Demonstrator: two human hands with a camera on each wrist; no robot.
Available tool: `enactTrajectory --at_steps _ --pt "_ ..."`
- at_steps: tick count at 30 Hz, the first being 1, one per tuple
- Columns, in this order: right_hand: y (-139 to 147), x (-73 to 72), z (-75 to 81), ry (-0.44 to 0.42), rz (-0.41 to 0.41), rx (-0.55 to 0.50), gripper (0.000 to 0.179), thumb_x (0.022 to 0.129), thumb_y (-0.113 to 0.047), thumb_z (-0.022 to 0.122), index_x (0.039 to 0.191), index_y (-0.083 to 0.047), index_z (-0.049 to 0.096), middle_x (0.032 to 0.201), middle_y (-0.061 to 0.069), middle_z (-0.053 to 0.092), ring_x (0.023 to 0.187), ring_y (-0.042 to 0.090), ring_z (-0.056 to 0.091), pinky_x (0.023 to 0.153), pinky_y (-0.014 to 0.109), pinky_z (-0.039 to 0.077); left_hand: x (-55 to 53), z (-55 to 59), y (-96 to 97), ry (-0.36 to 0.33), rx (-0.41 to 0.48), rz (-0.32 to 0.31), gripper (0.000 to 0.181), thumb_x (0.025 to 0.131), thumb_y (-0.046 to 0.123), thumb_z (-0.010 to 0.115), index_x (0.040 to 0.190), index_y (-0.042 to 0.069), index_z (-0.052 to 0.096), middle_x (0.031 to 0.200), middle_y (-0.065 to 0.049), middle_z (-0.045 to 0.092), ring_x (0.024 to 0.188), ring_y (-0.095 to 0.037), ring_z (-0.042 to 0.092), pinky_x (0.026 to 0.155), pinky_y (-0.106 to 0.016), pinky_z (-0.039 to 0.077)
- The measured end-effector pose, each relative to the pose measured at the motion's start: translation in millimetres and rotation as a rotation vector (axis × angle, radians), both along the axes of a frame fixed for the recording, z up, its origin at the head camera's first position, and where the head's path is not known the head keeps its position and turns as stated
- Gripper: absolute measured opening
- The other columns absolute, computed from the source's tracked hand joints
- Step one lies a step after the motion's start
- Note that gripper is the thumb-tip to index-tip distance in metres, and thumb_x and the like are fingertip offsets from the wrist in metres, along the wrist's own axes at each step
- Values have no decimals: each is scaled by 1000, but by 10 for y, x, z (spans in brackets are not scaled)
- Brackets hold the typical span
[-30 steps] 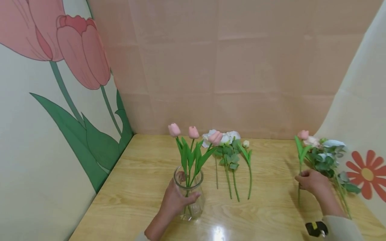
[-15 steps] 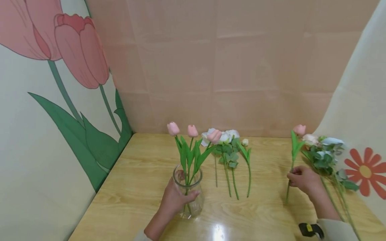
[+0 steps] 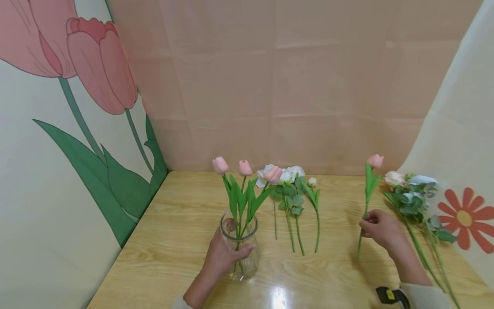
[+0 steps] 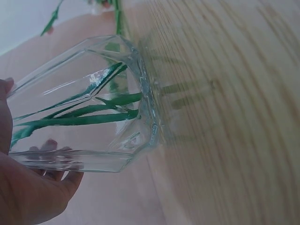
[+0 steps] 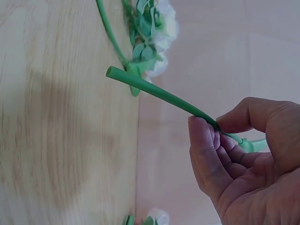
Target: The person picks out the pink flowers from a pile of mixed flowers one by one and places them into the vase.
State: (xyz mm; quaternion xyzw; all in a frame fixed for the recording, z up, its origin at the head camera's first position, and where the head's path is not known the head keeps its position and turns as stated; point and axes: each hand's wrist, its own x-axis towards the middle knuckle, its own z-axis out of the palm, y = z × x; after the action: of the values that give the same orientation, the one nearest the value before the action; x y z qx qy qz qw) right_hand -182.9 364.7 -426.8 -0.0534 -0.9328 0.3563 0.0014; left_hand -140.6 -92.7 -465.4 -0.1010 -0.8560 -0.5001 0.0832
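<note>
A clear glass vase (image 3: 247, 257) stands on the table with three pink tulips (image 3: 245, 168) in it. My left hand (image 3: 225, 253) holds the vase from the left side, thumb across its front. The left wrist view shows the green stems (image 4: 93, 110) inside the faceted glass. On the right, my right hand (image 3: 382, 229) pinches the stem of another pink tulip (image 3: 375, 161), held upright. In the right wrist view its green stem (image 5: 159, 93) runs between thumb and fingers, and the cut end points away from the hand.
Behind the vase to the right lie white flowers (image 3: 287, 175) with leafy stems and a small white bud flower (image 3: 312, 182). A pile of mixed flowers (image 3: 414, 199) lies at the table's right edge. A pinkish backdrop (image 3: 308, 86) hangs behind the wooden table (image 3: 173, 227).
My right hand has lifted the pink tulip away from the right-hand pile and moved it left. The left hand stays on the vase.
</note>
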Motion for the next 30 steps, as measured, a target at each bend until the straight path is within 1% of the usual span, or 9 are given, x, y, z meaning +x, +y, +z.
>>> enactTrajectory --at_steps 7,12,15,19,24,28,30 --pt "-111 40 32 17 7 -2 36 98 -17 57 117 12 50 101 25 64 73 17 70 63 30 56 9 14 -4 -12 8 -5 91 72 52 87 144 15 44 137 -13 57 126 -36 56 104 -63 45" --pt "-219 83 81 25 24 -32 34 99 -17 57 117 11 50 101 25 66 74 18 71 65 31 57 4 24 -1 -5 28 -23 89 72 47 88 143 17 44 137 -11 57 127 -37 55 106 -63 43" --pt "-285 111 104 35 30 -39 32 99 -17 57 115 10 51 99 23 68 74 19 71 65 32 57 -2 18 -2 4 32 -29 89 72 46 89 143 17 44 137 -10 57 127 -37 56 106 -62 43" --pt "-363 136 118 49 28 -30 29 98 -15 57 114 8 53 97 18 69 73 18 70 64 30 56 -11 -1 -4 6 28 -21 87 72 46 89 142 17 46 136 -9 58 126 -33 56 106 -61 44" --pt "-448 157 134 54 20 -69 26 96 -13 57 112 8 53 96 17 69 74 18 71 64 28 57 -8 7 -1 4 27 -12 88 71 46 89 142 17 46 136 -10 58 126 -33 56 106 -62 44" --pt "-506 180 147 49 14 -86 27 95 -13 57 114 7 53 96 15 68 76 19 71 65 28 58 -12 8 -1 7 41 -22 87 72 44 89 142 18 45 137 -8 58 128 -32 55 107 -62 42" --pt "-531 191 153 47 13 -88 28 95 -14 56 115 7 53 95 14 67 77 20 71 65 29 59 -10 7 -2 9 41 -25 88 72 45 89 143 19 45 137 -7 58 127 -32 56 107 -62 43"
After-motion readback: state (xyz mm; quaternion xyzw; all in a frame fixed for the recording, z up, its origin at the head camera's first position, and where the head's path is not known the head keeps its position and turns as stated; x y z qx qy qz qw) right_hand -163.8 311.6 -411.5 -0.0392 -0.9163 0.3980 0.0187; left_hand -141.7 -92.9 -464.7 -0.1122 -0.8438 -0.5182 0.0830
